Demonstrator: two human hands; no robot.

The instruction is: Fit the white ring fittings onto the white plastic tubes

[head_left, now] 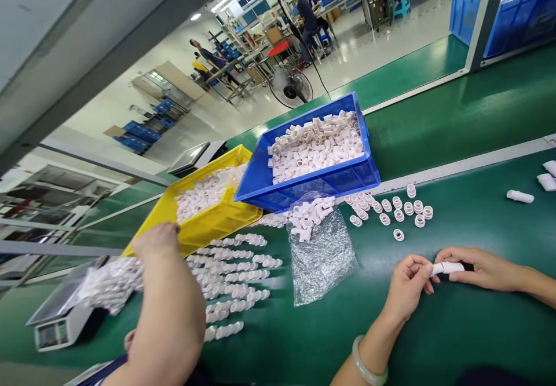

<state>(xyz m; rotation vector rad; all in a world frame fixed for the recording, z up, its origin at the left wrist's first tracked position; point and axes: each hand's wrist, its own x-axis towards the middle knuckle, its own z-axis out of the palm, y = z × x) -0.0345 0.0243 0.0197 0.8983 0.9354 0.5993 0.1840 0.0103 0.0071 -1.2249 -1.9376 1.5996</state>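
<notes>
My left hand (409,286), with a pale bangle at the wrist, pinches one end of a small white plastic tube (449,268). Around the other end the fingers and thumb of my right hand (480,267) are closed. A dark line crosses the tube near my left fingertips; whether it is a joint between two pieces I cannot tell. Beyond my hands several short white plastic rings (408,207) stand loose on the green table (434,339). Off to the right lies a finished-looking white tube (520,196) on its side, with more white tubes (546,182) at the edge.
A clear plastic bag (321,258) bears a pile of white fittings (309,215). Behind it stand a blue bin (313,186) and a yellow bin (217,218) of white parts. A co-worker's arm (169,310) reaches across rows of white rings (234,276), near a scale (61,331).
</notes>
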